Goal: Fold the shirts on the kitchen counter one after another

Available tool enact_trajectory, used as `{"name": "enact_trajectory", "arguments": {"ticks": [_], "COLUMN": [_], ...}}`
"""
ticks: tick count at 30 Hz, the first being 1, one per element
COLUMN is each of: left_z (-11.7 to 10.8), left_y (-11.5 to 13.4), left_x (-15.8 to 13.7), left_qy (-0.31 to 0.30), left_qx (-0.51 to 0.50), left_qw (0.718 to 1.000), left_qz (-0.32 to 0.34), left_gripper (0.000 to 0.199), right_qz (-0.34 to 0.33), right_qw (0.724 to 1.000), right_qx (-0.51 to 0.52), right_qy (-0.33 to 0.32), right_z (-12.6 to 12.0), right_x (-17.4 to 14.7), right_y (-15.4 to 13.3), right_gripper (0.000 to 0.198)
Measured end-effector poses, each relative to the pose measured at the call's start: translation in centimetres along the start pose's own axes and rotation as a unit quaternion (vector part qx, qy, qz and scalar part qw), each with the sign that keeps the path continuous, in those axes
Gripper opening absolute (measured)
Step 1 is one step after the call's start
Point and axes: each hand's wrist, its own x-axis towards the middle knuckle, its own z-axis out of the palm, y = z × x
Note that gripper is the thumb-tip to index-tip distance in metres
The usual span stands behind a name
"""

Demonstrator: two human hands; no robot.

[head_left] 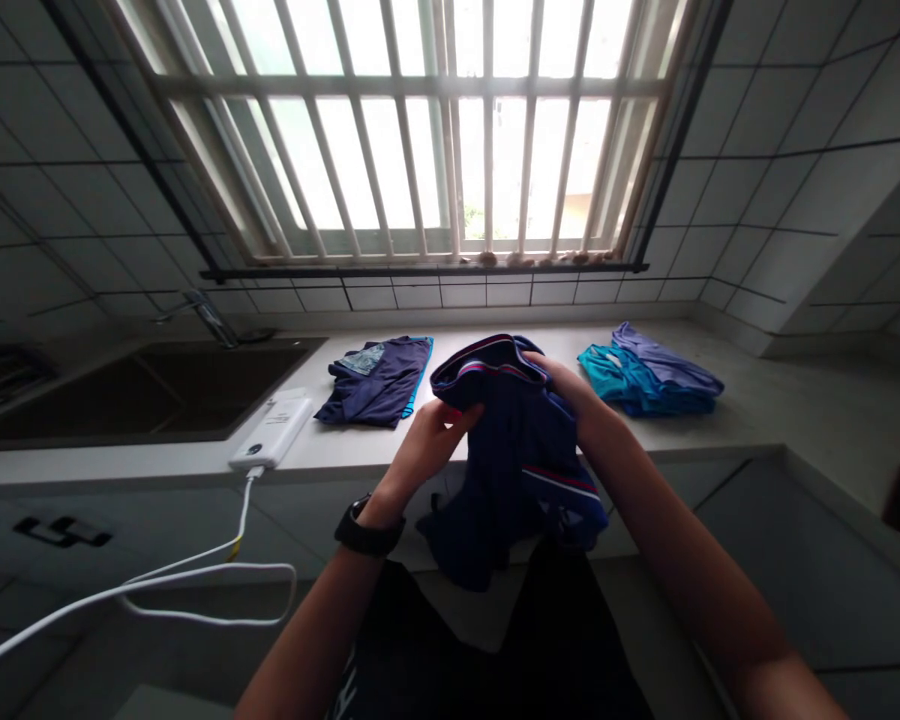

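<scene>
A navy-blue garment (506, 460) with red-and-white striped edging hangs in front of the counter, its banded opening facing up. My left hand (431, 435) grips it just below the band on the left side, thumb on the front and fingers partly behind the cloth. On the far right side, my right hand (562, 385) holds the band, most of its fingers hidden by fabric. The lower part drapes loosely above my lap, with another striped edge showing at the right. I cannot make out exactly which kind of garment it is.
A folded dark-blue garment (379, 380) lies on the white counter (375, 450). Teal and purple folded clothes (649, 370) are stacked at right. A white power bank (274, 430) with a cable (244, 515) sits near the dark sink (157, 395) and faucet (208, 318). Behind is a barred window (435, 130).
</scene>
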Motion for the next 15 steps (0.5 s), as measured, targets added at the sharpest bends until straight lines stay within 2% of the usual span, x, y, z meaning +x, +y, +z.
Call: {"name": "enact_trajectory", "arguments": {"ticks": [1,3,5,6,8,9,10,11,13,15], "left_z": [-0.1,-1.0,-2.4,-3.1,-4.1,-4.3,-4.4,-4.4,-4.1,-3.6], "left_y": [-0.2,-0.4,-0.3,-0.1,0.6,1.0,1.4,1.9,2.6,3.1], "left_x": [0.2,0.8,1.2,1.4,1.5,1.5,1.5,1.4,1.4,1.5], "left_qy": [0.037,0.108,0.173,0.194,0.226,0.232,0.230,0.225,0.210,0.188], "left_qx": [-0.020,-0.069,-0.092,-0.088,-0.055,-0.035,-0.019,-0.012,-0.017,-0.026], "left_qw": [0.999,0.992,0.980,0.976,0.972,0.971,0.972,0.974,0.977,0.981], "left_qz": [0.003,0.019,0.031,0.034,0.034,0.035,0.035,0.034,0.037,0.032], "left_gripper": [0.038,0.035,0.029,0.025,0.017,0.014,0.012,0.011,0.013,0.013], "right_qz": [0.013,-0.009,-0.048,-0.067,-0.098,-0.106,-0.112,-0.120,-0.155,-0.196], "right_qw": [1.000,1.000,0.996,0.991,0.971,0.952,0.930,0.912,0.901,0.914], "right_qx": [0.010,-0.020,-0.078,-0.108,-0.172,-0.209,-0.247,-0.284,-0.328,-0.321], "right_qy": [-0.005,-0.010,-0.015,-0.038,-0.135,-0.197,-0.248,-0.271,-0.237,-0.150], "right_z": [-0.1,-0.6,-1.6,-2.1,-3.0,-3.2,-3.3,-3.2,-2.5,-1.4], "right_x": [-0.4,-1.3,-2.0,-2.3,-2.7,-2.8,-2.8,-2.8,-2.7,-2.4], "right_y": [-0.2,-0.8,-1.6,-2.0,-2.7,-3.0,-3.1,-3.1,-2.6,-1.8], "right_gripper": [0.021,0.020,0.029,0.037,0.053,0.055,0.050,0.041,0.026,0.027]}}
